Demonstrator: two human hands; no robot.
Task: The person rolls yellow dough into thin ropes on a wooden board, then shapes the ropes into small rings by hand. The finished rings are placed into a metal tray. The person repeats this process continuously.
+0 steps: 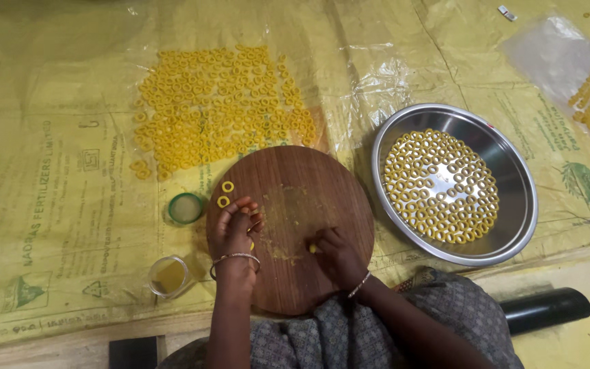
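A round dark wooden board (308,184) lies in front of me on yellow sheeting. My left hand (235,229) rests on its left part with curled fingers, just below two small yellow dough rings (225,194). My right hand (332,253) is closed on a small piece of yellow dough (313,249) pressed against the board's lower middle. Both wrists wear thin bangles.
Several yellow rings lie spread on clear plastic (220,106) beyond the board. A steel plate (513,171) at the right holds more rings. A green lid (186,208) and a small glass jar (169,276) sit left of the board. A black cylinder (548,309) lies at lower right.
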